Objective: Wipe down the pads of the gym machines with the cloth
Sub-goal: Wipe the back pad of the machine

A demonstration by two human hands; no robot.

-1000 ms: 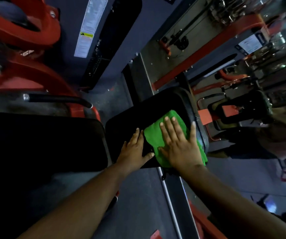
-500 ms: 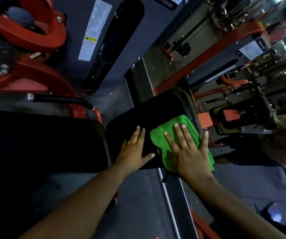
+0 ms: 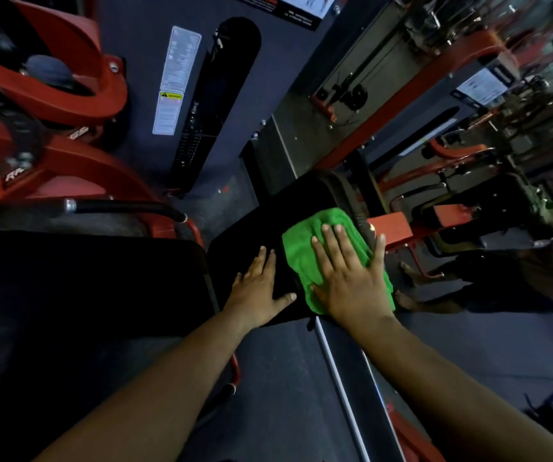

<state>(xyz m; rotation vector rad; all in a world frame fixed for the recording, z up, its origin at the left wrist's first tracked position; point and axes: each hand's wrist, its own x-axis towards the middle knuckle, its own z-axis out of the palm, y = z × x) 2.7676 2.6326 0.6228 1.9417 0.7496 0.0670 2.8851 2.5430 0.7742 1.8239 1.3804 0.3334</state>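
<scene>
With the right hand (image 3: 351, 278) spread flat, fingers released, on the crumpled green microfibre cloth (image 3: 305, 251), press evenly across the black vinyl seat pad (image 3: 255, 228) while the open-fingered left hand (image 3: 256, 288) steadies it.

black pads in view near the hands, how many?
2. The small pad under both hands, with the green cloth on its right part; the large pad directly to its left. Dark machines at far right may hide more.

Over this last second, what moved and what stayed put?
The right hand, flat on the green cloth, slid it a little toward the pad's right edge; part of the cloth now overhangs that edge. Nothing was grabbed or released. The left hand stayed braced flat on the pad.
</scene>
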